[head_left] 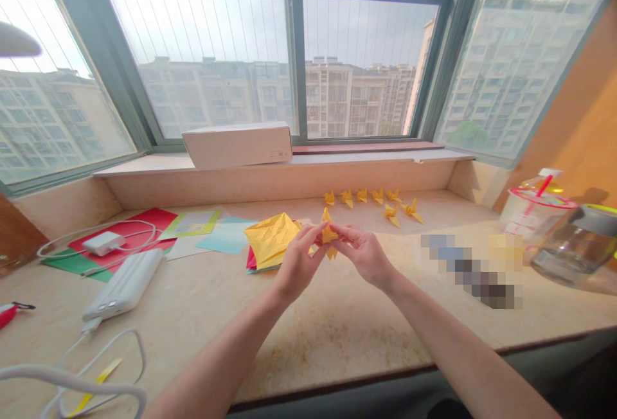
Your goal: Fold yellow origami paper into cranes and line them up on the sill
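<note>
Between both hands, above the stone counter, is a small folded yellow paper piece, an origami crane by its look. My left hand pinches it from the left, and my right hand pinches the right side. The fingertips hide part of its folds. Just left of my left hand lies a creased yellow paper sheet, on top of red and blue-green sheets. Beyond my right hand stand several finished yellow paper cranes; two more, one a crane, sit slightly nearer.
At left lie coloured papers, a white charger, a white power bank and looping cables. A white box rests on the window sill. At right stand a cup with a red straw and a glass jar, near a blurred-out patch.
</note>
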### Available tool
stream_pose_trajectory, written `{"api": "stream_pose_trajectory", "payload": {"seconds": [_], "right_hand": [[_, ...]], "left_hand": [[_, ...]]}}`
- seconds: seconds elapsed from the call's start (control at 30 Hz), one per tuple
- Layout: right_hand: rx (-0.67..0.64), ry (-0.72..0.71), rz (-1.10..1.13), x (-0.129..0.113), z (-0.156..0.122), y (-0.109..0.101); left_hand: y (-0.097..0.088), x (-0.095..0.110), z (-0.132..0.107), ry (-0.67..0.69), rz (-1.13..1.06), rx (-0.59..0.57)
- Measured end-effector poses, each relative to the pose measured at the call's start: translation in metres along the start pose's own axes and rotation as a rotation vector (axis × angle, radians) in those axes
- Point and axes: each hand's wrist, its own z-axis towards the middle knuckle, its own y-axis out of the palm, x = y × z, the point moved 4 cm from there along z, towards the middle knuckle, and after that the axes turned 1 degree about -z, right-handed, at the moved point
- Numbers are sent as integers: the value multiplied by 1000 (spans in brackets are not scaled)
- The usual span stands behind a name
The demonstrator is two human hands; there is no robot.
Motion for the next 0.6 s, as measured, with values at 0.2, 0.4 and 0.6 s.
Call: {"api": "stream_pose_trajectory", "payload": {"seconds": [0.2, 0.4, 0.6], "right_hand": [[109, -99, -256, -10, -6, -2], [141, -233, -297, -20, -11, 0], [149, -277, -257, -19, -11, 1]], "left_hand": [[-5, 2, -1, 53, 188, 60], [-3, 2, -4, -97, 35, 28], [3, -1, -4, -204, -274, 42]]}}
